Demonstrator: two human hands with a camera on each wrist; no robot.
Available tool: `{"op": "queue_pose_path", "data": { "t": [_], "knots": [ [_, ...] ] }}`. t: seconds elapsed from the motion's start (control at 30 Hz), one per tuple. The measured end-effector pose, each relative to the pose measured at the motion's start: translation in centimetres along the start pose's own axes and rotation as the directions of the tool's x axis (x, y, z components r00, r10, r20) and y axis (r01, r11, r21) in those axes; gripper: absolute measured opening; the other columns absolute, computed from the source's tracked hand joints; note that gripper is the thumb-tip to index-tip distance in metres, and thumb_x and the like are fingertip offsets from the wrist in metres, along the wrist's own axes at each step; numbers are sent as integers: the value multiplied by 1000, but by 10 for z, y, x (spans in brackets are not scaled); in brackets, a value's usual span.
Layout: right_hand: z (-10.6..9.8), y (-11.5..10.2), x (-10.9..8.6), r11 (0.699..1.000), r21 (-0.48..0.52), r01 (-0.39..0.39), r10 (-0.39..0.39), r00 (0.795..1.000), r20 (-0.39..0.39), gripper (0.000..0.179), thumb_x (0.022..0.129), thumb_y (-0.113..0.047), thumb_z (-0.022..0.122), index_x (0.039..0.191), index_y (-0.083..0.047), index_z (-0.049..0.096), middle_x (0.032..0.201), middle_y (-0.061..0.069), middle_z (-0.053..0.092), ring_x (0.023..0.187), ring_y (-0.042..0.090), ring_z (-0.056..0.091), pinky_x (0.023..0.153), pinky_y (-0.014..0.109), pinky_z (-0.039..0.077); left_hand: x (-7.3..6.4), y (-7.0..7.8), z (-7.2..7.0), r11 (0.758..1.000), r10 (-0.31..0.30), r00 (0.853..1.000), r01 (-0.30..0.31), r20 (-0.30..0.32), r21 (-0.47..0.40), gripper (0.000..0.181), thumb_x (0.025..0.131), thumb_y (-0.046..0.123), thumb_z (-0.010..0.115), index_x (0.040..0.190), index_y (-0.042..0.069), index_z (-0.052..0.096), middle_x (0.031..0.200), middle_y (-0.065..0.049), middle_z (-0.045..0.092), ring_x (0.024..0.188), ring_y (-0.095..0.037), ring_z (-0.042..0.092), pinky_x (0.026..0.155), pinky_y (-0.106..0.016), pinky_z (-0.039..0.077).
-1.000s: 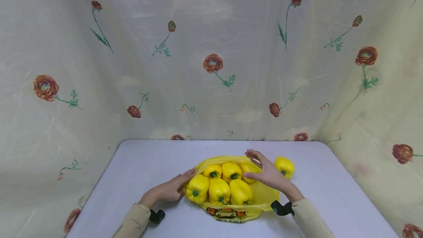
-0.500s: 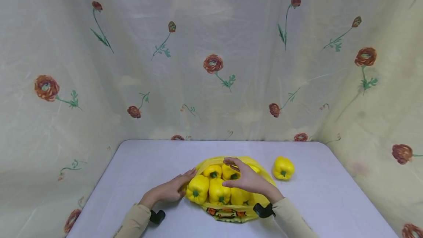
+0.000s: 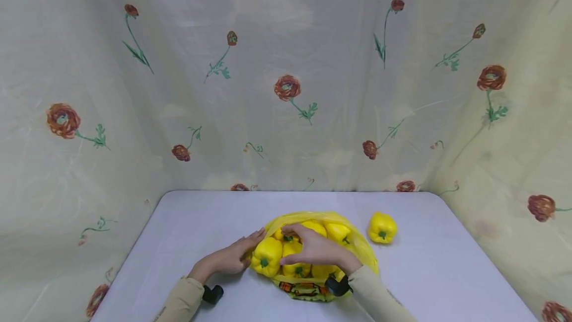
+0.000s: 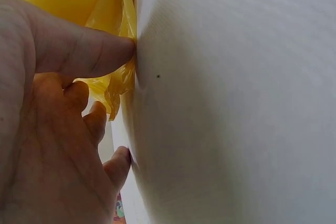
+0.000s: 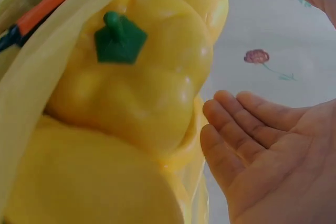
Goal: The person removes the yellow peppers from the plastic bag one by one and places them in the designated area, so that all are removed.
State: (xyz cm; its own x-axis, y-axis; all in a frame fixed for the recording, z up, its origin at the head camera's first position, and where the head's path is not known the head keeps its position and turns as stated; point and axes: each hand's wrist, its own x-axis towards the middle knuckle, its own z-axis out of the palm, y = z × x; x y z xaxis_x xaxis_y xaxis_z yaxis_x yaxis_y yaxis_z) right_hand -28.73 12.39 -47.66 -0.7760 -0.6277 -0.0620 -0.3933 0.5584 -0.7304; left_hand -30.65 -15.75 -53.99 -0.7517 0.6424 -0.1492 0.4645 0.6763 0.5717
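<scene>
A yellow plastic bag (image 3: 368, 257) lies on its side on the table, its mouth wide and full of yellow bell peppers with green stems. My left hand (image 3: 227, 258) rests along the bag's left side, fingers extended beside the leftmost bell pepper (image 3: 267, 256). In the left wrist view, the thumb (image 4: 86, 51) touches the bag's edge down at the table. Above the peppers in the bag is my right hand (image 3: 315, 248), thumb and fingers spread and nothing held. The right wrist view shows its fingers close beside a bell pepper (image 5: 142, 72).
One more yellow bell pepper (image 3: 382, 227) stands outside the bag, to its right on the white table (image 3: 205, 212). A floral curtain (image 3: 330, 133) closes off the back and both sides.
My right hand has moved left across the bag, from its right end to over the left-hand peppers. The left hand has stayed in place.
</scene>
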Motion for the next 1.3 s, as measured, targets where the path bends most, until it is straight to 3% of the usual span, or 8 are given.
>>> {"op": "queue_pose_path", "data": {
  "t": [0.3,0.63,0.93,1.3],
  "knots": [
    [5,-4,9,994,-90,-60,65,996,56,84,78,-61,69,143,-16,41,141,-2,51,128,18,48,109,44,41,0,-1,0,1000,17,1000,-17,-9,-9,79,90,3,49,156,25,11,164,3,6,151,-22,9,121,-53,10],
    [8,-7,18,987,-130,-90,98,994,55,85,78,-60,70,143,-12,42,138,1,53,124,16,51,106,41,44,-1,-1,0,1000,18,1000,-18,-6,-5,79,91,3,47,156,25,9,164,2,6,151,-21,8,122,-51,9],
    [13,-15,27,973,-213,-86,106,991,84,84,78,-58,70,142,-10,43,138,3,52,120,14,53,104,38,45,0,0,1,999,30,1000,-30,-2,-17,79,91,2,47,156,25,10,164,3,5,151,-21,8,122,-53,9],
    [14,-15,36,965,-247,-87,123,983,134,82,79,-53,72,142,-10,42,138,4,51,115,12,52,102,36,46,0,-1,0,1000,28,1000,-28,0,-14,79,91,3,47,156,25,10,164,2,5,151,-22,8,122,-52,9]
  ]
}}
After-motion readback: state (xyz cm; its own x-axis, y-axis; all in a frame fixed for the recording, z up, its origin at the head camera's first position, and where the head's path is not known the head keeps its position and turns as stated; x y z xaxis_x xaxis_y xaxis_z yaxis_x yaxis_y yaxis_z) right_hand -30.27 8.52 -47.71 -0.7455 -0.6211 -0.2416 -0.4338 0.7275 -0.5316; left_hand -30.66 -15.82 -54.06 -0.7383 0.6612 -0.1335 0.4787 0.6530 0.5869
